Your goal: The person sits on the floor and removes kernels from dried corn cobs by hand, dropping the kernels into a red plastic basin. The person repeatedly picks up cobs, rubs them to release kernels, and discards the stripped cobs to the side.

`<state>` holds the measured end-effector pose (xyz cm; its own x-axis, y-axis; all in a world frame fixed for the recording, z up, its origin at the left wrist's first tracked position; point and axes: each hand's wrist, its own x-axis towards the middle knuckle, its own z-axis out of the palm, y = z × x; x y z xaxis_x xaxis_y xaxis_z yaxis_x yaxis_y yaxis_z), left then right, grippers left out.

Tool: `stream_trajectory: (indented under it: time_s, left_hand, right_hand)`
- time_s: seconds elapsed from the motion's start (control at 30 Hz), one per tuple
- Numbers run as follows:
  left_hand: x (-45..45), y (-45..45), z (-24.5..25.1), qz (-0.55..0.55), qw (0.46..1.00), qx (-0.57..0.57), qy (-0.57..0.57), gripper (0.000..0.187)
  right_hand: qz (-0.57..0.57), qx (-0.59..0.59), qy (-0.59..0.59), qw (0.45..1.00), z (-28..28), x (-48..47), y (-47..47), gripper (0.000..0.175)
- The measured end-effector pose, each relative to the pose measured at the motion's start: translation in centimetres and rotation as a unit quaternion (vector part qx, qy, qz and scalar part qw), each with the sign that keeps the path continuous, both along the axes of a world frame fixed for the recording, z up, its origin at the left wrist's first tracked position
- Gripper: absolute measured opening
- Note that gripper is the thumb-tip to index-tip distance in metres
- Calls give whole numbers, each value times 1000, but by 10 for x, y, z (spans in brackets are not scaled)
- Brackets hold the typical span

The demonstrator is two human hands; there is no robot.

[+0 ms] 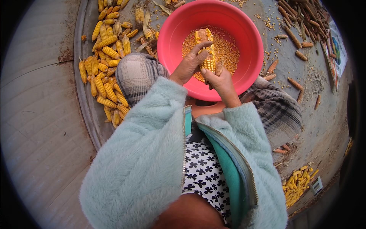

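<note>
Over a pink plastic basin (254, 54), a partly stripped ear of corn (210, 61) is held upright between both hands. Its upper end shows bare cob, while yellow kernels still cover the lower part. My left hand (187, 64) wraps the ear from the left, thumb and fingers across its middle. At the lower end, my right hand (224, 83) grips it, thumb pressed on the kernels. A brown bare cob (219, 68) appears to be in the right hand too, partly hidden by the fingers. Loose kernels (228, 54) cover the basin's bottom.
Unshelled corn ears (105, 71) are heaped at the left, beside my knee. Stripped cobs (308, 17) pile up at the far right, near a printed sack (338, 48). More yellow ears (298, 183) lie at the lower right. Scattered cobs and kernels dot the grey floor (323, 120).
</note>
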<state>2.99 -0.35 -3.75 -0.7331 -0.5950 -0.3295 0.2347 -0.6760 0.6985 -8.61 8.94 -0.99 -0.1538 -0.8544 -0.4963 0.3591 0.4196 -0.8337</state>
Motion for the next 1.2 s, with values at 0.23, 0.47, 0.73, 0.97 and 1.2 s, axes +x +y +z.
stream_trajectory:
  time_s: [0.23,0.47,0.73,0.97,1.2]
  left_hand:
    - [-5,-1,0,33,990,-79,-115,25]
    - [-1,2,6,-4,991,-96,-96,38]
    - [-2,-3,-2,31,995,-52,-81,33]
    - [-6,2,4,-5,990,-80,-118,42]
    - [-4,1,0,-14,994,-57,-95,43]
  right_hand:
    - [34,-10,17,999,-1,1,1,27]
    - [51,-27,58,997,-5,2,2,33]
    - [50,-44,62,996,0,4,0,38]
    - [58,-31,144,987,-10,3,1,49]
    - [41,-41,242,969,-12,7,3,53]
